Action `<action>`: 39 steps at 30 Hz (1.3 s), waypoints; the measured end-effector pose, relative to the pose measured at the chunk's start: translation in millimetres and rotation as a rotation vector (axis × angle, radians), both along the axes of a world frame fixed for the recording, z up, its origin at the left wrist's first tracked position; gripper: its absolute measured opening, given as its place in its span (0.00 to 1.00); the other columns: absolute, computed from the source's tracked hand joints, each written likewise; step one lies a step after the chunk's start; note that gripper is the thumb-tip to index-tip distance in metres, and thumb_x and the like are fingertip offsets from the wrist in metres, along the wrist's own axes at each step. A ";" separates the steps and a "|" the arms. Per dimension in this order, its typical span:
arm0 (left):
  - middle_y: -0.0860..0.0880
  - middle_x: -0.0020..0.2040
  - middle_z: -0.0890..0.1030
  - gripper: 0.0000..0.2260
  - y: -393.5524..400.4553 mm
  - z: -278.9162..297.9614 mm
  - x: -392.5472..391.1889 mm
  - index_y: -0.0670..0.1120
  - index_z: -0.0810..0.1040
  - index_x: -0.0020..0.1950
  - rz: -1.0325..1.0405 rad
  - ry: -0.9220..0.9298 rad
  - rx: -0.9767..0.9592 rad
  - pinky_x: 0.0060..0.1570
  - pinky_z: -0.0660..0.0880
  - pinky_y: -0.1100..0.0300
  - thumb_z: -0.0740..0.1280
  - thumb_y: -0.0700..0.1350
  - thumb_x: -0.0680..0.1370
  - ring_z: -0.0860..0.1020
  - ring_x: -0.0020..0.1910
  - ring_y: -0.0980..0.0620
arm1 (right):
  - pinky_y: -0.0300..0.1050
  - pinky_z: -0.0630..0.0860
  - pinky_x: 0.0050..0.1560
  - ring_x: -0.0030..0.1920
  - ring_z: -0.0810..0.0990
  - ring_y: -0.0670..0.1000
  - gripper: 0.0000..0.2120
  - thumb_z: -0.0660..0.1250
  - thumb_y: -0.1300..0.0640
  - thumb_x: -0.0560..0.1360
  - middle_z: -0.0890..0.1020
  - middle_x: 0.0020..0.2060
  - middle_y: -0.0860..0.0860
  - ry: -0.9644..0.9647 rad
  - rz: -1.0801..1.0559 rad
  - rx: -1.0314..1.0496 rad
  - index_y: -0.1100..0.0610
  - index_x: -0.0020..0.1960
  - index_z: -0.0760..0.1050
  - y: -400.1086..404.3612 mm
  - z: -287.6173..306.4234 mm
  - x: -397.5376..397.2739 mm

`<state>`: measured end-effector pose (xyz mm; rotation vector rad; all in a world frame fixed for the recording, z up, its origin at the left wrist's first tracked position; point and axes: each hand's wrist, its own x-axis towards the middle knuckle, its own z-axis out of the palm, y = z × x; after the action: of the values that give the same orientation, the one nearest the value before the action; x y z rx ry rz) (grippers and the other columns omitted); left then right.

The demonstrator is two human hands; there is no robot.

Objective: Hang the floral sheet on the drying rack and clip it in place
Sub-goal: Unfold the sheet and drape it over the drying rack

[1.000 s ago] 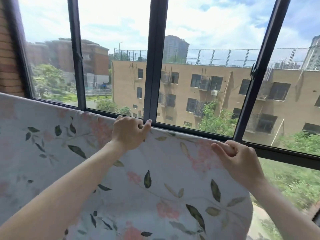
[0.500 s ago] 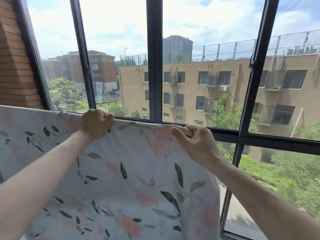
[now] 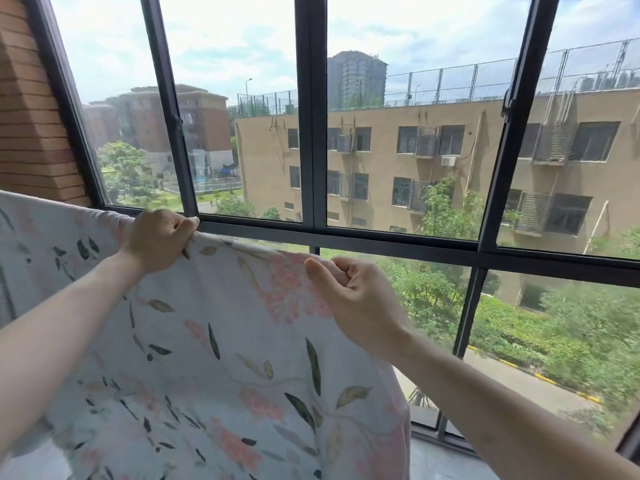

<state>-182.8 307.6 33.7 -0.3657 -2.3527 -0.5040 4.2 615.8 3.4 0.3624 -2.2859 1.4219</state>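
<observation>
Sheet [image 3: 214,358] is hanging in front of us, its top edge running from nine o'clock across to about one o'clock, its body falling toward six. We are gripping that edge with the left hand [image 3: 161,242], fingers curled shut over a fold of cloth at roughly eleven o'clock. The right hand [image 3: 353,292] is sitting at one o'clock near the sheet's right end, fingers loosely curled with the thumb pressing on the edge; whether it is truly pinching cloth we cannot tell. The rack itself is hidden under the fabric, so we are judging its line only from how the edge is lying. No clips are showing.

To do this step well, we are probably wanting to draw the edge taut between both hands, working toward three o'clock, so the slight sag between them flattens. Keeping the overhang even should stop the weight dragging the sheet off before any clip goes on.
</observation>
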 end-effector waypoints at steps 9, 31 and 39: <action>0.51 0.24 0.61 0.21 7.9 -24.6 18.0 0.46 0.57 0.28 -0.029 0.045 0.061 0.36 0.62 0.51 0.56 0.55 0.76 0.64 0.27 0.48 | 0.45 0.59 0.29 0.29 0.62 0.45 0.19 0.65 0.45 0.83 0.65 0.29 0.45 -0.024 0.214 -0.005 0.57 0.40 0.69 22.5 -28.0 15.9; 0.56 0.50 0.85 0.20 130.3 -9.5 159.9 0.50 0.87 0.46 0.158 -0.292 0.092 0.64 0.73 0.47 0.60 0.60 0.73 0.79 0.56 0.54 | 0.45 0.66 0.36 0.30 0.68 0.43 0.23 0.59 0.34 0.79 0.71 0.29 0.42 -0.073 0.876 0.043 0.55 0.45 0.70 86.1 -39.6 21.4; 0.54 0.49 0.85 0.11 164.9 5.0 189.7 0.59 0.82 0.34 0.135 -0.378 0.123 0.67 0.69 0.46 0.63 0.54 0.74 0.77 0.58 0.55 | 0.41 0.67 0.35 0.31 0.70 0.42 0.17 0.56 0.33 0.78 0.75 0.32 0.42 -0.094 0.908 0.090 0.45 0.46 0.73 120.6 -64.8 3.4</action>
<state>6.9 472.5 38.7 -0.0550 -2.6683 -0.6983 7.6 736.5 -61.4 1.5331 -2.3558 1.7251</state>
